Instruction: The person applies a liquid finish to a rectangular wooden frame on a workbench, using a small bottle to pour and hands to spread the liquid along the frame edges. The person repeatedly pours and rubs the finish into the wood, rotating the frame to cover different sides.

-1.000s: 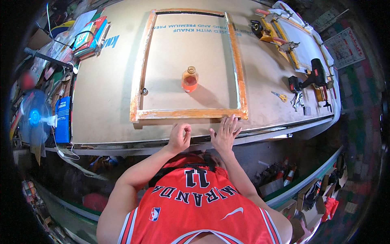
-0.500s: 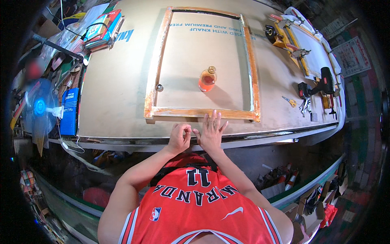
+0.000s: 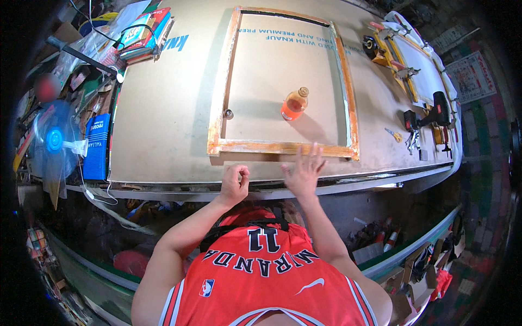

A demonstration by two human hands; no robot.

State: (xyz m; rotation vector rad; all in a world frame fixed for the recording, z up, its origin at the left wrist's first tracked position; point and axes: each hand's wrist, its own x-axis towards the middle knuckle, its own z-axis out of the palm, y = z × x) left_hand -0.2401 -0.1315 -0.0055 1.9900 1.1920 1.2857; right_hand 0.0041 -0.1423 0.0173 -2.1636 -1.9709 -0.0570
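A rectangular wooden frame (image 3: 283, 148) with worn orange-brown and whitish patches lies flat on a large tan board (image 3: 163, 125). Just off its near rail, my left hand (image 3: 235, 185) hovers by the table edge with fingers curled in; whatever they enclose is hidden. My right hand (image 3: 305, 173) is open, slightly blurred, its spread fingertips over the near rail; whether they touch it I cannot tell. Inside the frame stands an uncapped clear bottle (image 3: 294, 106) partly filled with orange-red liquid. A small round metallic piece (image 3: 228, 114) sits by the left rail.
At right lie yellow-handled scissors (image 3: 393, 135), a cordless drill (image 3: 436, 111) and a clamped yellow assembly (image 3: 399, 68). Stacked books (image 3: 144, 35), a blue box (image 3: 97, 146) and a small fan (image 3: 54, 140) line the left. A cable hangs there.
The view has shifted, so the frame, bottle and board print appear farther right together. My hands have moved apart: the right slid rightward along the near rail, the left drew leftward.
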